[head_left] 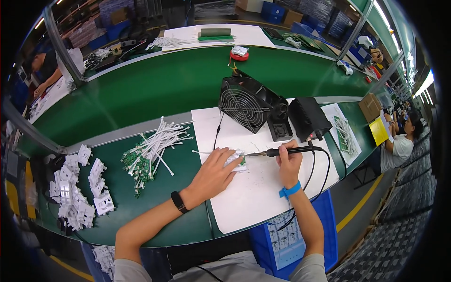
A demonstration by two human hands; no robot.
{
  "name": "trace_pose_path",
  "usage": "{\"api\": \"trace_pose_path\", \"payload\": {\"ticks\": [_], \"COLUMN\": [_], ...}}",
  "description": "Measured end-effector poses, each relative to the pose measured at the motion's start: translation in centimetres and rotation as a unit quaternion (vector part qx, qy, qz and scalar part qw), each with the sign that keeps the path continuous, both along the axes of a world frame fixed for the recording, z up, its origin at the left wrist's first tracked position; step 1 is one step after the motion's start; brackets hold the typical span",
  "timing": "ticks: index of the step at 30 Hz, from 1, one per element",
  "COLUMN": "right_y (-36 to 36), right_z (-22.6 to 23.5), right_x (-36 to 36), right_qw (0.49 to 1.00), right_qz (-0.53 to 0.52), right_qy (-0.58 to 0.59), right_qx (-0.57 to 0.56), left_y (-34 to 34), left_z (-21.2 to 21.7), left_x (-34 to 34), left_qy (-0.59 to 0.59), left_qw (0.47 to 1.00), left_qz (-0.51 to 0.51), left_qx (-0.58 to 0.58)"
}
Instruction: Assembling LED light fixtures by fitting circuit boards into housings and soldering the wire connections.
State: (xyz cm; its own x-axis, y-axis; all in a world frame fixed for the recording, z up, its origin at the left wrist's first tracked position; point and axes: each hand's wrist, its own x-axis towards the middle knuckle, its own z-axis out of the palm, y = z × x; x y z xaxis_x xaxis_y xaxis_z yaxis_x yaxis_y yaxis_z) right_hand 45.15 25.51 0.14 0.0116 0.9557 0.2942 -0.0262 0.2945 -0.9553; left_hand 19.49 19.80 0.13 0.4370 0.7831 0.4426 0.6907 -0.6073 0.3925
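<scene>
My right hand (289, 162) grips a black soldering iron (277, 152) like a pen, its tip pointing left. Under the tip lies a white plastic housing (239, 168) with a bit of green circuit board in it. My left hand (213, 173) rests over this housing, fingers stretched out and pressing it to the white sheet (249, 202). A white cable sticks out to the left of the hand. Part of the housing is hidden beneath my fingers.
A black fume fan (244, 103) and a black soldering station (309, 117) stand behind the sheet. Left lie a pile of white cables with green boards (152, 152) and white housings (70, 192). The iron's cord loops down right. A blue bin (324, 225) sits below the table edge.
</scene>
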Motion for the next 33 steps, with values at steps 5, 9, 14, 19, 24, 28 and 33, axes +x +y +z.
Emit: {"api": "trace_pose_path", "payload": {"ticks": [5, 9, 14, 19, 24, 28, 33], "right_y": [0.07, 0.12, 0.27, -0.19, -0.32, -0.18, 0.22], "right_z": [0.01, -0.01, 0.17, -0.26, -0.45, 0.1, 0.08], "right_x": [0.02, -0.04, -0.08, 0.2, 0.35, 0.22, 0.53], "right_qw": [1.0, 1.0, 1.0, 1.0, 1.0, 1.0, 0.998], "right_qz": [-0.01, -0.003, -0.001, 0.007, 0.01, -0.029, -0.028], "right_qy": [-0.008, -0.001, -0.005, 0.006, 0.003, 0.004, 0.049], "right_qx": [-0.011, -0.003, -0.007, -0.005, -0.009, 0.003, 0.01], "left_y": [0.18, 0.25, 0.44, -0.03, -0.14, 0.14, 0.15], "left_z": [-0.06, -0.02, 0.02, -0.3, -0.48, 0.1, 0.06], "left_x": [-0.06, -0.03, -0.24, 0.04, 0.17, -0.01, 0.06], "left_qy": [-0.004, -0.004, -0.001, 0.0, 0.008, 0.003, -0.027], "left_qw": [1.0, 1.0, 1.0, 1.0, 1.0, 1.0, 0.999], "left_qz": [-0.006, -0.009, -0.004, -0.009, -0.006, -0.012, -0.002], "left_qx": [0.001, 0.007, 0.015, 0.018, 0.027, 0.003, -0.022]}}
